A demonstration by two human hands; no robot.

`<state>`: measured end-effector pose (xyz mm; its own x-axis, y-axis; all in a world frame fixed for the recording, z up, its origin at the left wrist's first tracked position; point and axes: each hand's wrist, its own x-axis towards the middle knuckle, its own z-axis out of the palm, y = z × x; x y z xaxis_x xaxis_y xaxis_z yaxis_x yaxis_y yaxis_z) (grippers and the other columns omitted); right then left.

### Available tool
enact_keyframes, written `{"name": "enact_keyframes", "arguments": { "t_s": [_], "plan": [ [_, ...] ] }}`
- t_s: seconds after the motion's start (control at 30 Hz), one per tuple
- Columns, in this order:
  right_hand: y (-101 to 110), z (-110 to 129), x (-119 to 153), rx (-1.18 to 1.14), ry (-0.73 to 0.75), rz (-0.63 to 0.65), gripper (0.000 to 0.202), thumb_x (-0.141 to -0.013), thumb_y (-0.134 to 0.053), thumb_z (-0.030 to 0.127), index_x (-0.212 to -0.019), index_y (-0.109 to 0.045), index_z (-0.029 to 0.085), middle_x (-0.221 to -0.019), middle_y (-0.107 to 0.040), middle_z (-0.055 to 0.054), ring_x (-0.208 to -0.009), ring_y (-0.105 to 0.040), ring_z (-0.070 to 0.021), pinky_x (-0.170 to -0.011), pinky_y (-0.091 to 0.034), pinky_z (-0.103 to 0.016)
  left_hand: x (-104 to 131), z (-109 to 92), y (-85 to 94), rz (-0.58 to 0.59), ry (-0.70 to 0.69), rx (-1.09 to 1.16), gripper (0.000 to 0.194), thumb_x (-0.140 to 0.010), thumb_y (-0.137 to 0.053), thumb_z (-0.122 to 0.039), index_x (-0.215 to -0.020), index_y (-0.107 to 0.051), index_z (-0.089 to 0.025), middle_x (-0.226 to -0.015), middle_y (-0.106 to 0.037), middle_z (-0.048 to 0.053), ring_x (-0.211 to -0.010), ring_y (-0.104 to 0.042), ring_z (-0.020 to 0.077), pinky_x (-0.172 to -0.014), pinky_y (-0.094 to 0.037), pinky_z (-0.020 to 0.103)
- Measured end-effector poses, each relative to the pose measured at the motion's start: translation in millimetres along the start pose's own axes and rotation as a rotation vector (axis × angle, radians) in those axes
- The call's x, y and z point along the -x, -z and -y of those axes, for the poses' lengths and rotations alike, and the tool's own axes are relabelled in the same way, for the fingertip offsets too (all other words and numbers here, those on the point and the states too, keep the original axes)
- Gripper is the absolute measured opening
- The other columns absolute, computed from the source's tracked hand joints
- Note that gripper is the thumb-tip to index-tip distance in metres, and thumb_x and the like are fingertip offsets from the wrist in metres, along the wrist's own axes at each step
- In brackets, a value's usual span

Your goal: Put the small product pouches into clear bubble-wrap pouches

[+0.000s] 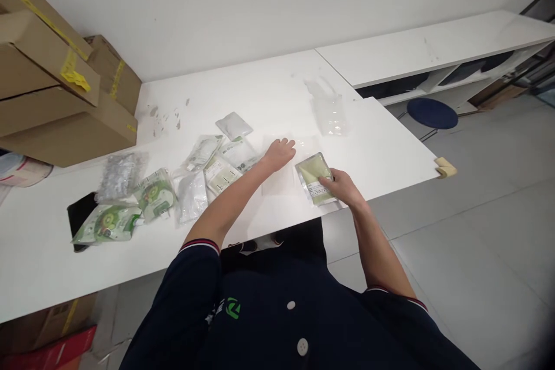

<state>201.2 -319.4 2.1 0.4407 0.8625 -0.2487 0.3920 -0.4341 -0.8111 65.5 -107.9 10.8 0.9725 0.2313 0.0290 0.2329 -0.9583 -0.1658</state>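
Note:
My right hand (pixel 341 187) grips the near edge of a pale green pouch (pixel 313 175) with a white label, lying on the white table (pixel 381 144). My left hand (pixel 280 153) rests with fingers spread on a flat clear plastic bag (pixel 281 182) just left of that pouch. Left of my left arm lie several sealed packets (pixel 221 173), some white, some clear.
Two green printed packets (pixel 108 222) and a silvery packet (pixel 119 174) lie at the left beside a black flat object (pixel 79 214). Crumpled clear bags (pixel 329 113) sit farther back. Cardboard boxes (pixel 52 87) stand at the far left. A blue stool (pixel 432 113) stands right of the table.

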Motion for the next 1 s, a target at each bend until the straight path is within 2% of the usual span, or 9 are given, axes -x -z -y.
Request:
{"name": "enact_keyframes", "arguments": {
  "t_s": [0.13,0.2,0.3,0.4,0.5,0.63,0.73,0.87,1.0],
  "plan": [
    [44,28,-23,0.221,0.066,-0.073,0.017,-0.078,-0.060,0.037,-0.082,-0.062,0.021,-0.080,-0.066,-0.005,-0.072,-0.059,-0.0219,-0.063,-0.044,-0.033,58,33,36.1,-0.308,0.003,-0.052,0.029,-0.090,-0.037,-0.002,-0.085,-0.064,-0.013,-0.116,-0.062,0.017,-0.123,-0.051,0.0304,-0.095,-0.040,0.050],
    [69,50,-49,0.402,0.135,-0.131,0.012,-0.077,-0.062,0.032,-0.081,-0.062,0.021,-0.081,-0.065,-0.006,-0.079,-0.060,-0.0245,-0.070,-0.046,-0.037,95,36,50.2,-0.389,-0.040,-0.058,0.027,-0.090,-0.039,-0.003,-0.084,-0.063,-0.014,-0.119,-0.061,0.016,-0.134,-0.044,0.0313,-0.104,-0.036,0.055],
    [91,86,-91,0.584,0.308,-0.267,0.010,-0.077,-0.064,0.028,-0.077,-0.060,0.019,-0.104,-0.063,-0.012,-0.112,-0.052,-0.0336,-0.090,-0.042,-0.050,135,13,50.0,-0.368,-0.127,-0.160,0.026,-0.092,-0.040,-0.007,-0.082,-0.063,-0.015,-0.101,-0.066,0.013,-0.123,-0.053,0.0297,-0.103,-0.039,0.053],
    [88,115,-109,0.585,0.455,-0.355,0.010,-0.083,-0.061,0.028,-0.079,-0.059,0.019,-0.115,-0.058,-0.013,-0.125,-0.041,-0.0357,-0.097,-0.037,-0.056,144,-28,26.4,-0.314,-0.160,-0.193,0.027,-0.093,-0.039,-0.006,-0.081,-0.061,-0.015,-0.074,-0.063,0.008,-0.089,-0.063,0.0232,-0.089,-0.047,0.044],
    [72,126,-90,0.467,0.407,-0.151,0.010,-0.086,-0.060,0.030,-0.083,-0.060,0.020,-0.090,-0.061,-0.008,-0.099,-0.056,-0.0284,-0.082,-0.045,-0.044,139,-61,-1.0,-0.288,-0.127,-0.111,0.030,-0.092,-0.036,-0.001,-0.080,-0.060,-0.016,-0.065,-0.058,0.005,-0.068,-0.056,0.0183,-0.075,-0.046,0.038],
    [46,110,-56,0.307,0.283,0.266,0.018,-0.079,-0.071,0.035,-0.090,-0.065,0.022,-0.077,-0.064,-0.002,-0.073,-0.058,-0.0189,-0.064,-0.043,-0.031,145,-80,-22.4,-0.325,-0.009,-0.005,0.026,-0.092,-0.039,-0.003,-0.088,-0.062,-0.016,-0.076,-0.063,0.008,-0.075,-0.057,0.0195,-0.070,-0.041,0.036],
    [27,90,-53,0.222,0.258,0.457,0.023,-0.077,-0.072,0.041,-0.092,-0.069,0.024,-0.080,-0.066,-0.001,-0.071,-0.058,-0.0166,-0.062,-0.042,-0.028,160,-82,-29.8,-0.355,0.094,0.018,0.022,-0.094,-0.043,-0.007,-0.095,-0.063,-0.017,-0.087,-0.066,0.009,-0.079,-0.057,0.0202,-0.067,-0.037,0.035],
    [1,73,-69,0.161,0.263,0.663,0.024,-0.073,-0.075,0.044,-0.087,-0.073,0.024,-0.081,-0.069,0.000,-0.074,-0.059,-0.0168,-0.066,-0.044,-0.028,173,-84,-36.1,-0.331,0.161,0.077,0.022,-0.096,-0.043,-0.011,-0.090,-0.062,-0.019,-0.083,-0.065,0.008,-0.073,-0.055,0.0192,-0.065,-0.034,0.036],
    [-15,65,-81,0.205,0.325,0.773,0.024,-0.075,-0.072,0.045,-0.089,-0.075,0.026,-0.086,-0.070,0.001,-0.077,-0.060,-0.0174,-0.070,-0.044,-0.029,174,-84,-40.2,-0.301,0.188,0.140,0.030,-0.098,-0.037,-0.015,-0.082,-0.062,-0.020,-0.075,-0.062,0.009,-0.071,-0.054,0.0202,-0.065,-0.036,0.038]
  ]
}}
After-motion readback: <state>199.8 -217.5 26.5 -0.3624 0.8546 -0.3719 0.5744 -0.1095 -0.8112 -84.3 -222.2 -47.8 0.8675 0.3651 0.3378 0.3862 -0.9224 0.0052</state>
